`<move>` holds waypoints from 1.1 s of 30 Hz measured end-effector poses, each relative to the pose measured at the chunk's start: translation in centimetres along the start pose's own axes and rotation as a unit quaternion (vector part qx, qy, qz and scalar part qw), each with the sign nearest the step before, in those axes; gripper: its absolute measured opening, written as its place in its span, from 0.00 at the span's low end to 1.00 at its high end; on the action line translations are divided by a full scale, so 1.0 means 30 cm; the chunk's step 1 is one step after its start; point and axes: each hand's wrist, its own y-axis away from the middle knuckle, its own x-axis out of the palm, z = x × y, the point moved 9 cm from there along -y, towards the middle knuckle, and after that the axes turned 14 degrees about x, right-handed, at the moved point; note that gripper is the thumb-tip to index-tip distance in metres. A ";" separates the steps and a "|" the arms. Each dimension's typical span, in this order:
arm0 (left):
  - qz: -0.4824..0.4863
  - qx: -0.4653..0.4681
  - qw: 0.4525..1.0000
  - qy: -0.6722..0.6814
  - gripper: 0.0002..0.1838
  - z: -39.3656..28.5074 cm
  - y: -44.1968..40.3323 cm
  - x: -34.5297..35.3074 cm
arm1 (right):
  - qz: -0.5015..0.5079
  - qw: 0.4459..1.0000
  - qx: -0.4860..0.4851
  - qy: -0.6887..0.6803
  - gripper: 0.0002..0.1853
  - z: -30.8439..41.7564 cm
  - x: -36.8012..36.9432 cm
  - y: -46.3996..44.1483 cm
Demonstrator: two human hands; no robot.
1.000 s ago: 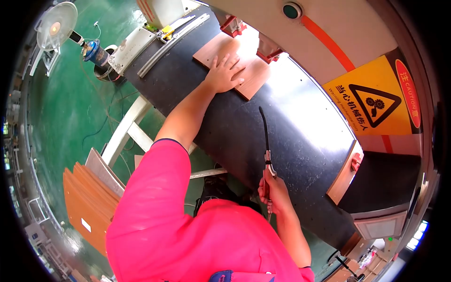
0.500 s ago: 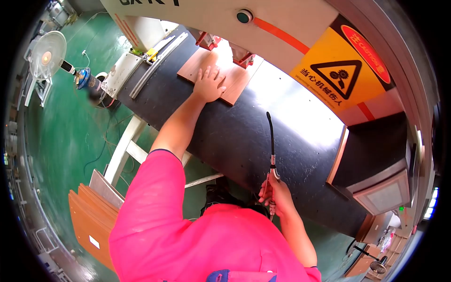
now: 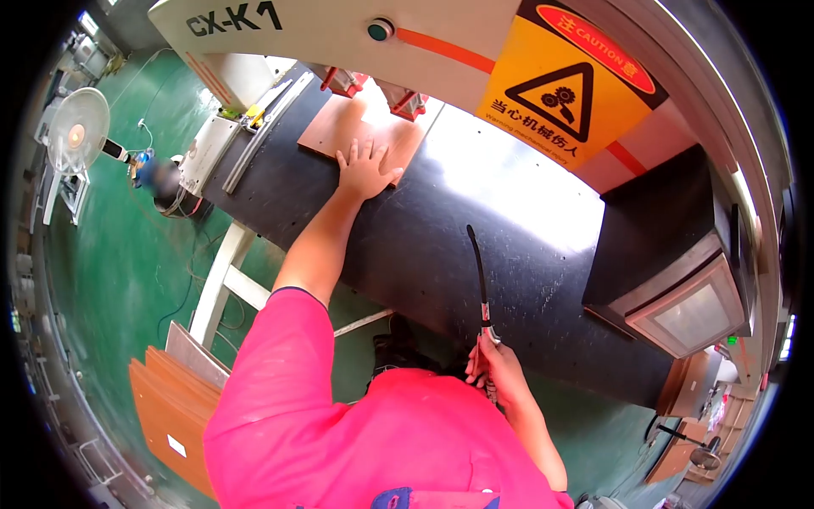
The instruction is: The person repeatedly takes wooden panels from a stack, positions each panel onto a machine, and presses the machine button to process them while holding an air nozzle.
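Observation:
My left hand [image 3: 366, 172] lies flat with spread fingers on a reddish-brown wood panel [image 3: 333, 125], close to its near edge. The panel rests on the dark machine table [image 3: 407, 246], its far part under the red-and-metal clamp parts [image 3: 405, 100] of the machine. In my right hand [image 3: 498, 366] is an air blow gun [image 3: 485, 312], gripped at its handle. Its thin black nozzle points away from me over the table, touching nothing that I can see. My fingers partly hide the handle.
The machine's white beam [image 3: 314, 30] spans the far side, with a yellow caution sign [image 3: 568, 85]. A dark box-shaped housing [image 3: 653, 229] stands at the right. Brown panels [image 3: 174, 407] are stacked at the lower left. A fan [image 3: 78, 131] stands on the green floor.
The view has turned, shifting the machine and table leftward. My left hand stays on the panel, slightly nearer its near edge. My right hand keeps hold of the air blow gun.

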 end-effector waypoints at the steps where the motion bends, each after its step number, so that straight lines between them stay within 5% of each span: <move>1: 0.012 -0.002 1.000 0.005 0.44 0.000 -0.001 0.000 | 0.000 1.000 0.002 0.003 0.26 -0.002 -0.006 0.001; 10: -0.011 -0.001 1.000 -0.004 0.42 0.004 -0.013 0.014 | -0.018 1.000 -0.008 -0.019 0.25 -0.025 -0.063 0.020; 13: -0.184 0.028 0.982 -0.024 0.35 -0.072 0.040 -0.064 | -0.020 1.000 -0.006 -0.004 0.25 -0.040 -0.069 0.021; 20: -0.300 -0.011 0.860 0.414 0.14 -0.233 0.461 -0.189 | -0.008 1.000 -0.024 0.008 0.25 -0.054 -0.095 0.012; 24: -0.210 -0.139 0.783 0.568 0.12 -0.381 0.726 -0.011 | -0.001 0.999 -0.043 0.010 0.25 -0.060 -0.125 0.000; 26: -0.140 -0.135 0.807 0.557 0.13 -0.517 0.812 0.009 | 0.007 0.999 -0.050 0.017 0.25 -0.064 -0.142 -0.006; 33: 0.080 0.068 0.883 0.458 0.16 -0.813 0.966 0.063 | 0.020 0.996 -0.059 0.067 0.24 -0.085 -0.200 -0.002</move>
